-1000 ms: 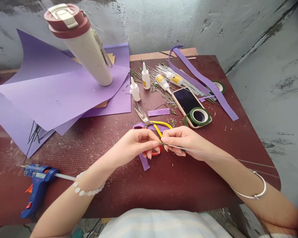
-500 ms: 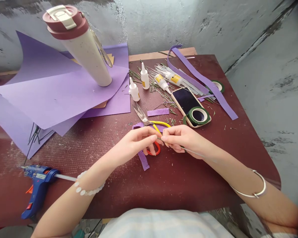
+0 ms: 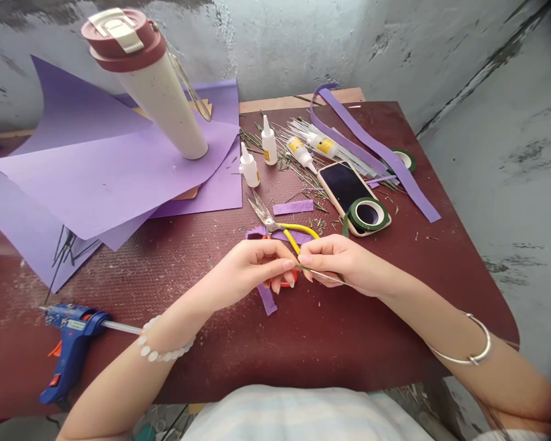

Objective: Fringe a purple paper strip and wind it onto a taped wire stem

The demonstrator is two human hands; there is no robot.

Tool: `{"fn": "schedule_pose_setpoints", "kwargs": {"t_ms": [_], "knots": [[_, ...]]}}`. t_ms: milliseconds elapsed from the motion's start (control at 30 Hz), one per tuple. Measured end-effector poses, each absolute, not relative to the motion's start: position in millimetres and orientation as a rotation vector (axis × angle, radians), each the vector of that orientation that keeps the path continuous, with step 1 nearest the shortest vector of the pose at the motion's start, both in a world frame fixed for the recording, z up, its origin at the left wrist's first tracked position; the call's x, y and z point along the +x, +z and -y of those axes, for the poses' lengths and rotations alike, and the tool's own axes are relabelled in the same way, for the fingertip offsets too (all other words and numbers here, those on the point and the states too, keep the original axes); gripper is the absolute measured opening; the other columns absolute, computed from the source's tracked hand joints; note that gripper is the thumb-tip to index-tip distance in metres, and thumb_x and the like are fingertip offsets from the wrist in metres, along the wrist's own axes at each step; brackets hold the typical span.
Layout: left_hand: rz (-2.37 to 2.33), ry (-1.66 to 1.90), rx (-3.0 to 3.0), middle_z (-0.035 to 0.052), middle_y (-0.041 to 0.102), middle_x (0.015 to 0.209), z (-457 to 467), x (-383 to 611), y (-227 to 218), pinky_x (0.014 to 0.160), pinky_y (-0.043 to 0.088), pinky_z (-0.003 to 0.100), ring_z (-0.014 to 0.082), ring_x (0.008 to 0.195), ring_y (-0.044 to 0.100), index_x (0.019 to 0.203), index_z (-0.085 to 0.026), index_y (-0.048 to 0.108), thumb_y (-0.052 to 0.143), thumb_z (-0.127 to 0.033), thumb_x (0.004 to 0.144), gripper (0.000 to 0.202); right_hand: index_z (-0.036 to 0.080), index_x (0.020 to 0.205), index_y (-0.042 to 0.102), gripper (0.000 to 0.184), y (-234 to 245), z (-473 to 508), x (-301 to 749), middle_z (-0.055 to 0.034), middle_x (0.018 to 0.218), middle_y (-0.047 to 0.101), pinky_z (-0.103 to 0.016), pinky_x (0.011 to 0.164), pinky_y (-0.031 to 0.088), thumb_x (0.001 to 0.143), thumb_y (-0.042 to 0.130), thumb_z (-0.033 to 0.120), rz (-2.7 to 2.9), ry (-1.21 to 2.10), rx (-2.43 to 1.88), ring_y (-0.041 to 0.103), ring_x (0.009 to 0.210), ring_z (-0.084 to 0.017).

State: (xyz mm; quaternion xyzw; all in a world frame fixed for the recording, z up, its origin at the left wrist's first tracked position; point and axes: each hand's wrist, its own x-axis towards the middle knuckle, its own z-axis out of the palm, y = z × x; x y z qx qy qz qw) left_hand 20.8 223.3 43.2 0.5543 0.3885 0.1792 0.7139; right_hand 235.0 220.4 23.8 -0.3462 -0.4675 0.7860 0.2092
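My left hand (image 3: 252, 269) and my right hand (image 3: 342, 260) meet fingertip to fingertip above the dark red table (image 3: 303, 337). Both pinch a thin wire (image 3: 324, 277) whose near end is wrapped in green tape. The wire runs out to the right under my right palm. A strip of green tape leads from my right hand up to the green tape roll (image 3: 368, 214). Just behind my hands lie scissors (image 3: 275, 223) with yellow and red handles, on top of fringed purple paper strips (image 3: 266, 299).
A phone (image 3: 344, 187) lies under the tape roll. Several small glue bottles (image 3: 269, 144) and a bundle of wires sit at the back. Purple paper sheets (image 3: 96, 177) carry a white tumbler (image 3: 153, 79). A blue glue gun (image 3: 71, 349) lies front left. A second tape roll (image 3: 404, 160) lies far right.
My hands keep pinching the wire at the same spot with small finger shifts. The length of wire showing past my right hand looks shorter than a second ago.
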Motion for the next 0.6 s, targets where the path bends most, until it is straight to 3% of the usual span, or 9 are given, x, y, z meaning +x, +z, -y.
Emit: {"fn": "schedule_pose_setpoints", "kwargs": {"t_ms": [400, 600], "knots": [[-0.96, 0.534, 1.372, 0.0062, 0.074, 0.086, -219.9, 19.5, 37.9, 0.074, 0.054, 0.026, 0.0154, 0.077, 0.068, 0.087, -0.013, 0.07, 0.069, -0.027, 0.086, 0.014, 0.015, 0.067, 0.053, 0.036, 22.3, -222.4, 234.1, 0.0092, 0.049, 0.034, -0.019, 0.04, 0.01, 0.083, 0.073, 0.04, 1.018, 2.379, -0.958, 0.015, 0.044, -0.004], [-1.004, 0.471, 1.566, 0.0035, 0.074, 0.089, -220.6, 21.6, 42.4, 0.071, 0.05, 0.023, 0.014, 0.075, 0.066, 0.097, -0.016, 0.069, 0.07, -0.031, 0.086, 0.018, 0.017, 0.064, 0.051, 0.036, 18.1, -223.3, 232.9, 0.0102, 0.046, 0.031, -0.02, 0.041, 0.012, 0.082, 0.072, 0.04, 1.125, 2.247, -1.049, 0.016, 0.043, -0.004]]}}
